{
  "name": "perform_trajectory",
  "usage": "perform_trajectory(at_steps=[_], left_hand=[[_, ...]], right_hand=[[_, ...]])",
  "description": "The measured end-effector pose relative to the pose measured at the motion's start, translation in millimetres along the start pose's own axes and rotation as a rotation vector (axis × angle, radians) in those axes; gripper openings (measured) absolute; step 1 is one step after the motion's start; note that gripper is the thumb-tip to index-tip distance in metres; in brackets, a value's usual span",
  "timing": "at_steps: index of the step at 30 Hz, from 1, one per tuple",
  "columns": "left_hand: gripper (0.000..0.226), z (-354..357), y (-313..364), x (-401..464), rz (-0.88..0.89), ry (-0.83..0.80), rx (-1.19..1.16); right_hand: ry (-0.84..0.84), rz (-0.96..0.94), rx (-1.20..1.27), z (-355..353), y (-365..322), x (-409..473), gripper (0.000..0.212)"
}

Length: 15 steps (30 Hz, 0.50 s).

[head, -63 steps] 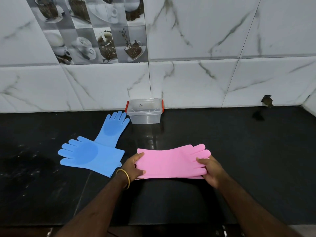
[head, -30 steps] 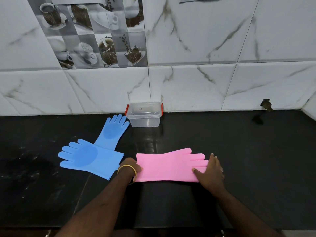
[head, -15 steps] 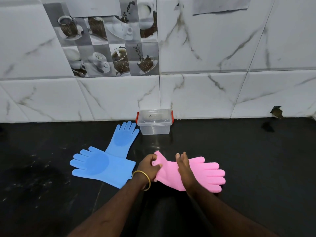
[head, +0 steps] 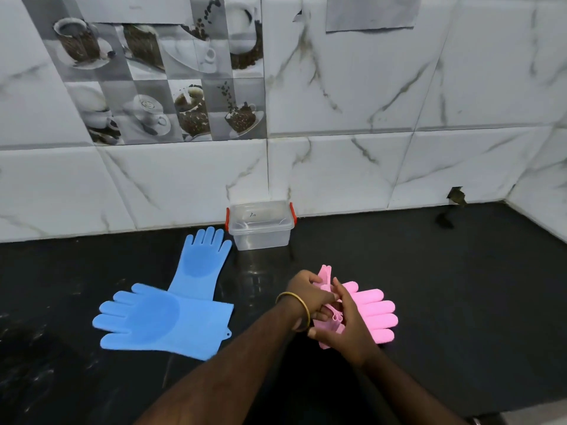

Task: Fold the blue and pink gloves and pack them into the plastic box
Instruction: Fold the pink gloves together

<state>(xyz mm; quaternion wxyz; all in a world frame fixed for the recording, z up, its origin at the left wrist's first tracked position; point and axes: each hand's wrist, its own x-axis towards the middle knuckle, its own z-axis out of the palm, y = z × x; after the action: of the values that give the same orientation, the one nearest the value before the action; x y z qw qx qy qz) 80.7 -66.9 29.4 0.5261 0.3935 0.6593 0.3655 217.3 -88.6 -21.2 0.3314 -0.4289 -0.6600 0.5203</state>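
The pink gloves [head: 372, 314] lie on the black counter [head: 460, 302], their cuff end bunched and lifted between my hands while the fingers point right. My left hand [head: 306, 291], with a gold bangle at the wrist, pinches the raised cuff. My right hand [head: 346, 323] grips the bunched middle. Two blue gloves lie flat to the left: one [head: 162, 322] with fingers pointing left, the other [head: 201, 265] pointing toward the wall, crossing under it. The clear plastic box [head: 260, 227] with red clips stands open and empty against the wall.
White marble wall tiles rise right behind the box, with a panel of coffee-cup picture tiles at upper left. A dark hole in the wall [head: 456, 196] sits low on the right. The counter's front edge runs along the bottom right.
The pink gloves lay flat and stretched between my hands; my left hand has carried the cuff end up and to the right, and both hands have now closed together on the bunched cuff.
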Motion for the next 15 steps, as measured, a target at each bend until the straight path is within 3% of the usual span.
perform_trajectory(at_steps=[3,4,7,11,15], left_hand=[[0.056,17,9,13,-0.005,0.008,0.035],[0.059,24,11,16,-0.001,0.015,0.064],[0.060,45,13,22,0.008,0.053,0.130],[0.064,67,10,25,0.030,0.046,0.138],[0.086,71,1,27,0.072,-0.116,0.081]], right_hand=[[0.171,0.230,0.236,-29,-17,8,0.053],[0.190,0.337,0.313,-39,-25,10,0.048],[0.141,0.527,0.327,-64,-34,15,0.062],[0.143,0.551,0.257,-76,-34,25,0.051],[0.131,0.555,0.225,-83,-29,30,0.026]])
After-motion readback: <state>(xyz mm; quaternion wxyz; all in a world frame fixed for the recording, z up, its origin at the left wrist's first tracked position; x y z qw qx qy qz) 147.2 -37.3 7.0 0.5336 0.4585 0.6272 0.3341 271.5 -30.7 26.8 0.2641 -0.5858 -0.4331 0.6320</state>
